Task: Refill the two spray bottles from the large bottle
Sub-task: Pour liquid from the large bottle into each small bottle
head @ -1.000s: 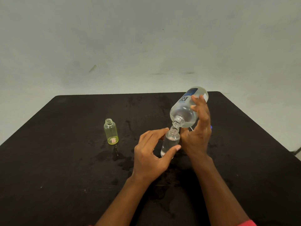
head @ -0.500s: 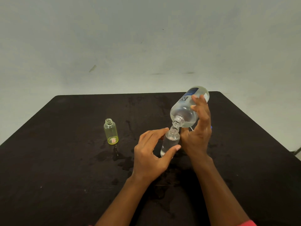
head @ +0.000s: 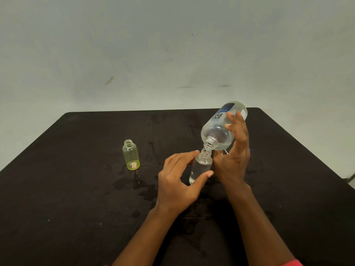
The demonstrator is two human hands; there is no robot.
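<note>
My right hand (head: 233, 156) grips the large clear bottle (head: 219, 129), which is tilted neck-down with its open mouth over the neck of a small clear spray bottle (head: 200, 167). My left hand (head: 178, 181) holds that small bottle between thumb and fingers; it stands on the black table (head: 76, 208) with liquid inside. A second small bottle, yellow-tinted (head: 131, 157) and uncapped, stands upright alone to the left.
Wet patches (head: 138, 183) spread over the table between the yellow bottle and my left hand. A small blue thing (head: 249, 150) peeks out behind my right hand. A pale wall rises beyond the table's far edge.
</note>
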